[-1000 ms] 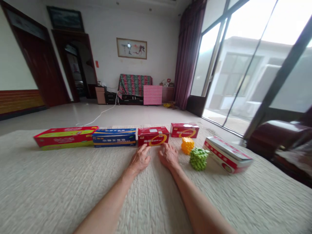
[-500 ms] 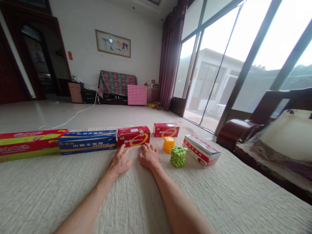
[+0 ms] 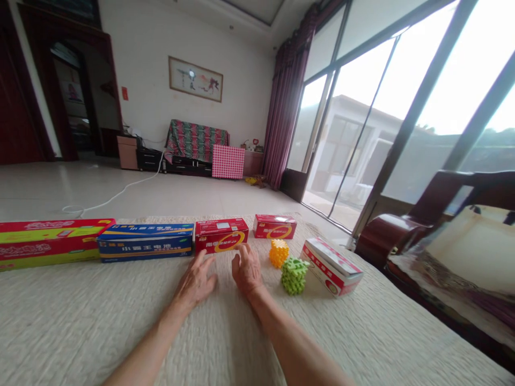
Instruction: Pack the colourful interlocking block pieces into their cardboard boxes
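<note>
A red box with a yellow ring [image 3: 221, 234] stands on the quilted cream cloth [image 3: 225, 343], just beyond both hands. My left hand [image 3: 197, 279] is at its front left, fingers apart and holding nothing. At its front right is my right hand [image 3: 247, 271], its fingers curved and apart with nothing in them; whether the fingertips touch the box I cannot tell. To the left, a blue box [image 3: 147, 244] stands close against the red one. Right of my right hand sit a yellow block of interlocking pieces [image 3: 279, 253] and a similar green block [image 3: 294, 277].
A long red and yellow-green box [image 3: 52, 244] continues the row at the left. A smaller red box [image 3: 274, 227] stands at the back right, and a white and red box [image 3: 332, 267] lies angled at the right. Beyond the cloth's right edge is a dark wooden chair [image 3: 378, 236].
The view has tilted up slightly, so the boxes appear lower. My right hand has lifted and its fingers have curled a little. The boxes and blocks keep their places.
</note>
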{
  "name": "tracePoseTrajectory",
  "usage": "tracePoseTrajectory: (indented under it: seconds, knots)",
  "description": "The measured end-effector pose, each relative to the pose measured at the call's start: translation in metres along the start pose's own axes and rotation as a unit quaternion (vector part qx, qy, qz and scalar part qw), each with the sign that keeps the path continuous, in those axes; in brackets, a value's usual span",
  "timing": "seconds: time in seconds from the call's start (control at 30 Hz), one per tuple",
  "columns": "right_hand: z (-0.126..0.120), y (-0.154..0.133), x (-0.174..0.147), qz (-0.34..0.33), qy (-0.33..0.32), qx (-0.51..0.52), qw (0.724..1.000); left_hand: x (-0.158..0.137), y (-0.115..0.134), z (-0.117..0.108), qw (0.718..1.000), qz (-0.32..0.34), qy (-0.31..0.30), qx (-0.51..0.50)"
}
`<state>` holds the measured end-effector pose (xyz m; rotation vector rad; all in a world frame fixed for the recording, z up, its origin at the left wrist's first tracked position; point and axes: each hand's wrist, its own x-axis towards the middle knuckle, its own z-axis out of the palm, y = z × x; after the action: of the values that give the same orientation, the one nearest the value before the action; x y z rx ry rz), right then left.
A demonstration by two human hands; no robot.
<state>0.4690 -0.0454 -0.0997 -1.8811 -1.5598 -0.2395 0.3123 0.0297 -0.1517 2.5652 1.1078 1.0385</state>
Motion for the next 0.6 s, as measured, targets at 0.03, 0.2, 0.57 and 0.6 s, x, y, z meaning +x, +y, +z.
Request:
tracePoseTrajectory:
  seconds: [0.03, 0.2, 0.57, 0.6]
  knots:
    - [-0.007, 0.001, 0.008, -0.015, 0.022, -0.003, 1.0, 0.0, -0.001, 0.001, 1.0, 0.001, 0.001, -0.006]
    - [-0.055, 0.026, 0.072, -0.023, 0.022, -0.144, 0.989, -0.002, -0.005, 0.004, 0.999, 0.002, 0.013, -0.033]
    - [-0.048, 0.095, 0.153, -0.004, -0.19, -0.258, 0.947, -0.007, 0.01, -0.004, 1.0, -0.011, 0.0, -0.008]
    - [-0.044, 0.096, 0.157, -0.001, -0.201, -0.258, 0.945, -0.007, 0.011, -0.005, 1.0, -0.01, -0.001, -0.008]
